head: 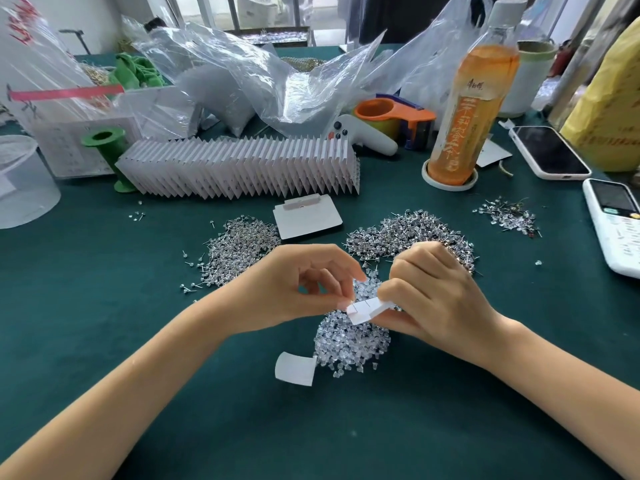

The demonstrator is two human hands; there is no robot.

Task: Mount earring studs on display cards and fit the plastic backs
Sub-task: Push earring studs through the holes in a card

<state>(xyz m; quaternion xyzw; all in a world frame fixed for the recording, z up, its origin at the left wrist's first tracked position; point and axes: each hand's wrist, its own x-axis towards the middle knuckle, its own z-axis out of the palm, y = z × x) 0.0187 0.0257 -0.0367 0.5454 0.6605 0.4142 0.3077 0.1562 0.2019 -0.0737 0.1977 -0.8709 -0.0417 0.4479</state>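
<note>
My right hand (pixel 438 292) pinches a small white display card (pixel 363 310) above the heap of clear plastic backs (pixel 349 344); my left hand (pixel 304 289) pinches its near edge. Beyond the heap, stud piles (pixel 242 247) lie on the green table (pixel 104 289), with an orange drink bottle (pixel 474 109) standing in its white dish (pixel 449 183).

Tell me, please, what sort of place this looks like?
Probably a small jewellery-packing workbench: heaps of loose earring studs, a long row of filled display cards, and a pile of clear plastic backs on the green table.

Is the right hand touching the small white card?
Touching. The head view shows the right hand pinching the small white card at its right end, thumb and fingers closed directly on the card.
</note>
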